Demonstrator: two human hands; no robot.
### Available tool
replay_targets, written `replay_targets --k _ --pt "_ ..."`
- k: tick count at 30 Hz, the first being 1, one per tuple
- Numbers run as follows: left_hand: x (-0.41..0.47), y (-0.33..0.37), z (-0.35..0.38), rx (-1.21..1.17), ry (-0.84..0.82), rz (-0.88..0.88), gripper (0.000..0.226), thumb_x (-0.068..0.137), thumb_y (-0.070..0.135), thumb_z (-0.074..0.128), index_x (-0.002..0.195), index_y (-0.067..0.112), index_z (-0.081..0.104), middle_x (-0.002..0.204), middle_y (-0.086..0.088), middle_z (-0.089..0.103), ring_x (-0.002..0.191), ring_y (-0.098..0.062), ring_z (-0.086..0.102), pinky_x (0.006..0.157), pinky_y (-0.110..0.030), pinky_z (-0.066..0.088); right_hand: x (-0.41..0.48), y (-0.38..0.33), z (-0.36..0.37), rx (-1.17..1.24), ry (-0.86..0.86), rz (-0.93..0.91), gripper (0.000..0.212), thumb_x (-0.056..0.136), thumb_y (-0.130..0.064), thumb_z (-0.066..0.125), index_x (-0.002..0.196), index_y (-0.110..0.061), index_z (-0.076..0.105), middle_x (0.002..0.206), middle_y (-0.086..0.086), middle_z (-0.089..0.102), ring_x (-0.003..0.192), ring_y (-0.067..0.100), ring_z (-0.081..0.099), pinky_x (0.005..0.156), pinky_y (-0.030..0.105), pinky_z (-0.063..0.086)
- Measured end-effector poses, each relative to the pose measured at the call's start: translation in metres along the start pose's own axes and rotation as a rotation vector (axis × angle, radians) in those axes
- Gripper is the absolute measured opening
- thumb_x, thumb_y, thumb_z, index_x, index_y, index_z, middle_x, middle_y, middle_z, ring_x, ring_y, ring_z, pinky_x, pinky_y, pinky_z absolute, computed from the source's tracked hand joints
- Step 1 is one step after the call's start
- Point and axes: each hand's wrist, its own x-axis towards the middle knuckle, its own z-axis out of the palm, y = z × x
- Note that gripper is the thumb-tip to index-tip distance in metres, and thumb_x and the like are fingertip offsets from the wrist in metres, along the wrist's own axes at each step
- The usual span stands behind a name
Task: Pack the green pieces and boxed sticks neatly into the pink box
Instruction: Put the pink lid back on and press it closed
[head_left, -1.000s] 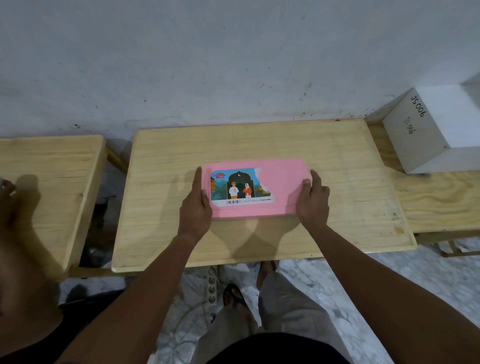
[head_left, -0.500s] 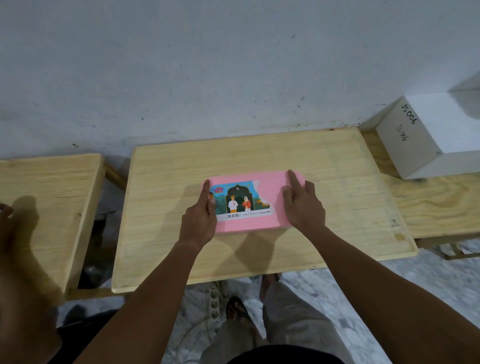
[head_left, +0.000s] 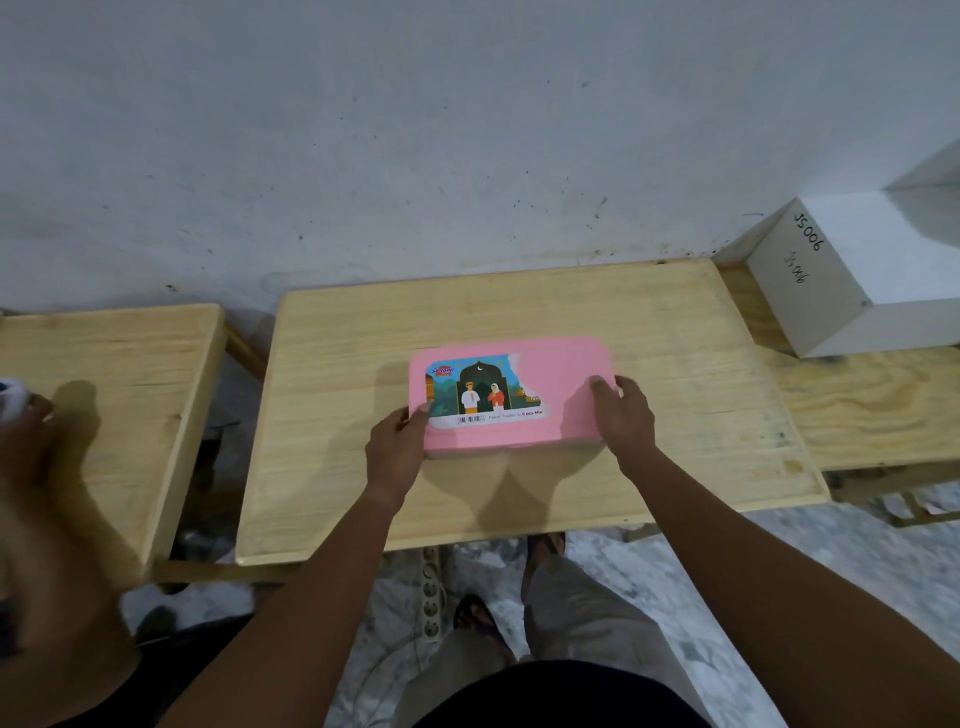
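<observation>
Pink box lid on, flat near centre of the wooden table, long side parallel to the front edge. Left hand grips the box's near-left corner, thumb on the lid rim. Right hand clamps the right end, thumb on top, fingers curled round the side

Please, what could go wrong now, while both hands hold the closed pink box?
The left hand and right hand grip only the ends of the pink box, so it might slip or tilt if lifted. It lies loose on the wooden table, so a hard pull on the lid could make it slide.
</observation>
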Motion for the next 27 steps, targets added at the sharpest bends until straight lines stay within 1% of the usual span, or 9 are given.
replay_targets --k 2,4,6,9,12,16,20,24,27 --pt "0.001 -0.001 0.000 -0.029 0.003 -0.042 0.016 0.077 0.049 0.063 0.073 0.039 0.075 0.092 0.002 0.074 0.097 -0.028 0.067 0.091 -0.054 0.054 -0.005 0.003 0.000 0.093 -0.042 0.041 0.035 0.094 -0.045 0.050 0.105 -0.015 0.064 0.114 0.012 0.066 0.107 0.036 0.060 0.094 0.047 0.050" --pt "0.001 -0.001 0.001 -0.051 0.019 -0.051 0.017 0.078 0.046 0.064 0.069 0.037 0.075 0.090 0.001 0.074 0.097 -0.030 0.068 0.091 -0.054 0.054 -0.005 0.003 -0.001 0.165 -0.049 0.061 0.024 0.091 -0.043 0.054 0.089 -0.022 0.065 0.103 0.007 0.068 0.099 0.032 0.062 0.092 0.051 0.052" --pt "0.002 0.001 0.002 -0.054 0.032 -0.044 0.018 0.078 0.046 0.064 0.068 0.035 0.075 0.089 -0.001 0.075 0.095 -0.032 0.068 0.089 -0.054 0.054 0.000 0.005 -0.002 0.212 -0.056 0.078 0.024 0.086 -0.043 0.059 0.079 -0.021 0.066 0.096 0.004 0.069 0.097 0.032 0.064 0.092 0.053 0.053" --pt "0.007 0.008 0.007 -0.065 0.054 -0.030 0.023 0.081 0.045 0.064 0.067 0.029 0.074 0.085 -0.002 0.073 0.080 -0.024 0.063 0.086 -0.050 0.054 0.011 0.002 -0.004 0.249 -0.071 0.080 0.024 0.080 -0.043 0.062 0.077 -0.021 0.069 0.095 0.005 0.071 0.100 0.034 0.066 0.093 0.053 0.053" --pt "0.019 0.021 0.017 -0.066 0.055 -0.012 0.026 0.078 0.048 0.064 0.068 0.025 0.071 0.081 0.000 0.070 0.076 -0.020 0.058 0.086 -0.050 0.054 0.027 -0.008 -0.009 0.265 -0.064 0.071 0.024 0.079 -0.043 0.062 0.076 -0.020 0.070 0.096 0.005 0.072 0.100 0.034 0.066 0.092 0.051 0.053" --pt "0.041 0.044 0.035 -0.067 0.060 0.006 0.025 0.078 0.048 0.064 0.068 0.025 0.070 0.080 -0.001 0.069 0.077 -0.020 0.059 0.085 -0.048 0.054 0.056 -0.032 -0.019 0.257 -0.050 0.049 0.026 0.078 -0.045 0.063 0.072 -0.020 0.067 0.090 0.003 0.070 0.091 0.029 0.063 0.092 0.050 0.052" --pt "0.066 0.074 0.056 -0.053 0.069 0.015 0.027 0.080 0.047 0.064 0.067 0.023 0.067 0.078 0.000 0.066 0.077 -0.021 0.057 0.081 -0.044 0.054 0.090 -0.059 -0.027 0.237 -0.067 0.040 0.025 0.084 -0.041 0.062 0.073 -0.020 0.066 0.089 0.002 0.067 0.095 0.031 0.063 0.093 0.050 0.051" --pt "0.091 0.099 0.073 -0.050 0.078 -0.003 0.025 0.086 0.041 0.063 0.067 0.027 0.069 0.082 0.000 0.069 0.080 -0.021 0.061 0.087 -0.049 0.054 0.125 -0.081 -0.028 0.210 -0.096 0.028 0.027 0.082 -0.045 0.061 0.074 -0.020 0.068 0.087 0.002 0.068 0.091 0.028 0.063 0.091 0.049 0.053" --pt "0.109 0.114 0.082 -0.054 0.086 -0.012 0.023 0.088 0.037 0.063 0.069 0.028 0.070 0.082 0.001 0.070 0.082 -0.021 0.063 0.088 -0.049 0.054 0.148 -0.094 -0.024 0.189 -0.115 0.037 0.036 0.077 -0.049 0.061 0.077 -0.014 0.068 0.085 0.005 0.068 0.087 0.030 0.063 0.090 0.050 0.053"
